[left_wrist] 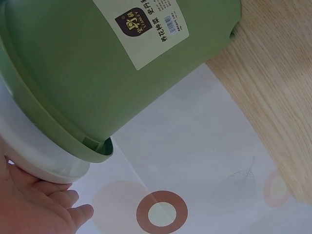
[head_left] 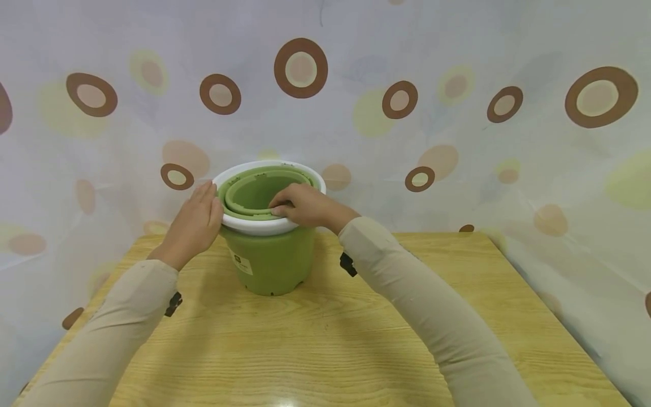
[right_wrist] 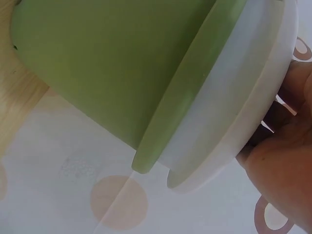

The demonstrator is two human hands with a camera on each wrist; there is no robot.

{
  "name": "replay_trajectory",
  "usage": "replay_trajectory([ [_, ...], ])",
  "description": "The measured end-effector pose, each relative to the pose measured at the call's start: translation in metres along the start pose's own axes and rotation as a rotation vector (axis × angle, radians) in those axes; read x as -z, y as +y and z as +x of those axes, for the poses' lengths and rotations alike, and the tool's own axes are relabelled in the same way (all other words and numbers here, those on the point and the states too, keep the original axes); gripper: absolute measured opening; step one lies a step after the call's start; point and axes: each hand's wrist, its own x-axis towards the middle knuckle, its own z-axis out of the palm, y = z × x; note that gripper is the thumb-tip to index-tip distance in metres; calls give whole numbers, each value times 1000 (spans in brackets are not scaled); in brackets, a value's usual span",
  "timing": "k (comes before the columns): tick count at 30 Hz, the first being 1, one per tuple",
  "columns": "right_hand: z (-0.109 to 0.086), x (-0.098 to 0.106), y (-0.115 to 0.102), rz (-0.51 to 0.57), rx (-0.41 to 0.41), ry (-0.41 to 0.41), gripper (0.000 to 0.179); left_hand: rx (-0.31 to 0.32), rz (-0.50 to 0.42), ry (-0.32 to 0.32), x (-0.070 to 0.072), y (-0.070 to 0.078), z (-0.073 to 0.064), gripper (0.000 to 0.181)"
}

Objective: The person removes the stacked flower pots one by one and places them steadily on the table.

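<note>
Several plastic flower pots stand nested. The outermost is a green pot (head_left: 277,263) with a paper label (left_wrist: 151,29) on its side. A white pot (head_left: 256,227) sits inside it, its rim raised above the green one. Within that are a green pot (head_left: 222,195) and a smaller green pot (head_left: 254,192) in the middle. My left hand (head_left: 193,226) lies against the left side of the white rim, fingers fairly straight. With fingers curled over the near right rim of the smallest pot, my right hand (head_left: 307,206) pinches that rim.
The pots stand near the back edge of a wooden table (head_left: 285,350). Behind and beside it hangs a pale cloth (head_left: 356,68) printed with brown rings and spots.
</note>
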Motion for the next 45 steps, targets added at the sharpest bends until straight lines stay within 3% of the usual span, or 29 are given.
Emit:
replay_trajectory([
  [12,3,-2,-1,-24,3,43,28,-2,7,13,-1,-2,1,61],
  [21,6,-8,-11,-419,79,49,22,6,3,10,0,-2,0,61],
  [33,-2,-13,-12,-663,124,79,22,-9,-2,19,-3,-1,0,62],
  [39,-3,-13,-8,-567,65,147,17,-7,-6,18,-3,-1,-1,61],
  [45,-5,-14,-8,-488,103,244,15,-6,-9,16,-1,0,1,60],
])
